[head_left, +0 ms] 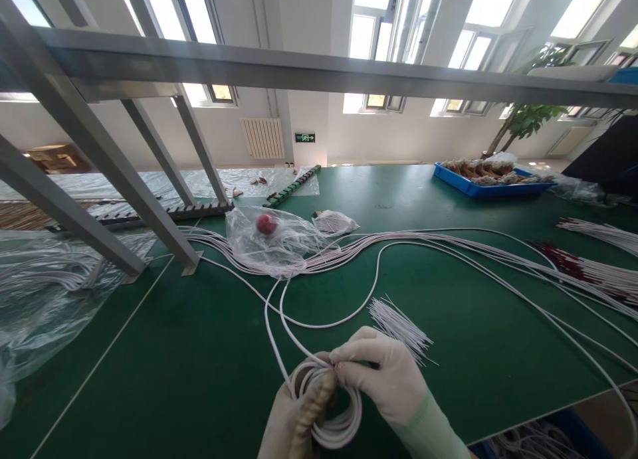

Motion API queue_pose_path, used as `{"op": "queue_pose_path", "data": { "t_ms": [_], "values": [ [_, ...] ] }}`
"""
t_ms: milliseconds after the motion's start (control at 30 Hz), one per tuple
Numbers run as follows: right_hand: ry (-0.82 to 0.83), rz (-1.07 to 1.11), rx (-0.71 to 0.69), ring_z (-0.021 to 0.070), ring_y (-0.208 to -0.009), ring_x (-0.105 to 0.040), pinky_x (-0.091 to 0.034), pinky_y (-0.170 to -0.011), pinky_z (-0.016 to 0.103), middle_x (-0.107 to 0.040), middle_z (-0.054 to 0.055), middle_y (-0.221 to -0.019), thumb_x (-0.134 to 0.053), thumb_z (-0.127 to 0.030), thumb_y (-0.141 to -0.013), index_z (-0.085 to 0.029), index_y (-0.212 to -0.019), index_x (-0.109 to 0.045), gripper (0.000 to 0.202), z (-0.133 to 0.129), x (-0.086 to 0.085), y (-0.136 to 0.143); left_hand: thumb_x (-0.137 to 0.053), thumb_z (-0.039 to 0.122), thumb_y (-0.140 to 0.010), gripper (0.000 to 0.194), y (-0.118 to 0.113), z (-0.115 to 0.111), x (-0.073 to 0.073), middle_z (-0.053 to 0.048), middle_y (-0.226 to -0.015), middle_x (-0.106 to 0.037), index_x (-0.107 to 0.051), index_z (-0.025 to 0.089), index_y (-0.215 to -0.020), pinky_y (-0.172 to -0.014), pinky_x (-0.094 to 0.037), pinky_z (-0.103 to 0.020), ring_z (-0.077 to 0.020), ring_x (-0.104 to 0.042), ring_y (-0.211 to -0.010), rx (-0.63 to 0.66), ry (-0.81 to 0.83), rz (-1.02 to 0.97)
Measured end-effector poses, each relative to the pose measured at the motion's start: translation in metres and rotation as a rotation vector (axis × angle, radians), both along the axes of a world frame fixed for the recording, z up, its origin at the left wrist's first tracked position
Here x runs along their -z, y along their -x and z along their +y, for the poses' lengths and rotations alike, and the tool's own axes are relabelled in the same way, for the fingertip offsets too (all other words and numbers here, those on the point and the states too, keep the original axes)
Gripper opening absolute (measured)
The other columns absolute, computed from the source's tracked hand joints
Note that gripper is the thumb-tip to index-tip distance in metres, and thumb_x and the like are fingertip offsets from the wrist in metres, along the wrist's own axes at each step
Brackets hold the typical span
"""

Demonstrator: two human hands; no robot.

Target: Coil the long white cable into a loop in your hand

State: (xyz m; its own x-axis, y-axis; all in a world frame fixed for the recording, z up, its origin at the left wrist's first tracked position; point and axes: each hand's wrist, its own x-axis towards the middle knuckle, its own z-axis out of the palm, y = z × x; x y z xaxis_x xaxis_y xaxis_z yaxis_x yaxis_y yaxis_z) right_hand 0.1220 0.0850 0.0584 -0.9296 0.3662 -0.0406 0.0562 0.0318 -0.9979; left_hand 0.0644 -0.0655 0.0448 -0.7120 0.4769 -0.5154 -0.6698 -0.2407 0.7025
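Observation:
My left hand (pixel 299 412), in a worn glove, is wrapped round a coil of white cable (pixel 343 422) near the bottom of the head view. My right hand (pixel 379 372), in a white glove, has thumb and forefinger pinched at the coil's upper edge, close to the left thumb. Whatever lies between those fingertips is too small to make out. Two strands of the cable (pixel 272 326) run up from the coil to the longer cables across the table. Just beyond my right hand lies a loose bundle of thin white ties (pixel 401 326).
Several long white cables (pixel 359 250) cross the green table (pixel 199 353). A clear plastic bag (pixel 249 246) with a round red object (pixel 266 224) lies on them. A grey metal frame (pixel 319 70) spans above. A blue tray (pixel 478 188) stands at the back right.

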Motion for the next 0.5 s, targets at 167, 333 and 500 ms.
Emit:
{"op": "queue_pose_path", "data": {
  "t_ms": [167,333,500],
  "values": [
    [0.038,-0.065,-0.039,0.0202,-0.079,-0.069,-0.060,-0.074,0.031,-0.070,0.004,-0.086,-0.085,-0.024,-0.079,-0.024,-0.085,-0.086,0.006,0.002,0.005,0.006,-0.105,0.044,-0.051,0.057,0.001,-0.004,0.009,-0.007,-0.082,-0.080,-0.081,0.017,-0.095,-0.080,-0.058,-0.033,-0.0246,-0.073,-0.081,0.074,0.033,-0.021],
    [0.012,-0.039,-0.046,0.0220,-0.083,-0.070,-0.060,-0.077,0.035,-0.072,0.008,-0.091,-0.075,-0.046,-0.093,-0.019,-0.095,-0.084,0.029,0.003,0.010,0.005,-0.096,0.052,-0.066,0.041,-0.002,-0.012,0.014,-0.004,-0.075,-0.076,-0.082,0.022,-0.091,-0.071,-0.059,-0.031,-0.0229,-0.071,-0.071,0.038,0.071,0.093],
    [-0.076,0.007,-0.095,0.0221,-0.086,-0.071,-0.062,-0.078,0.038,-0.072,0.008,-0.099,-0.056,-0.043,-0.106,-0.018,-0.118,-0.072,0.033,0.012,0.013,0.001,-0.091,0.051,-0.070,0.038,-0.003,-0.018,0.017,-0.002,-0.074,-0.070,-0.079,0.022,-0.093,-0.074,-0.060,-0.035,-0.0252,-0.070,-0.073,0.046,0.030,0.081]
  ]
}}
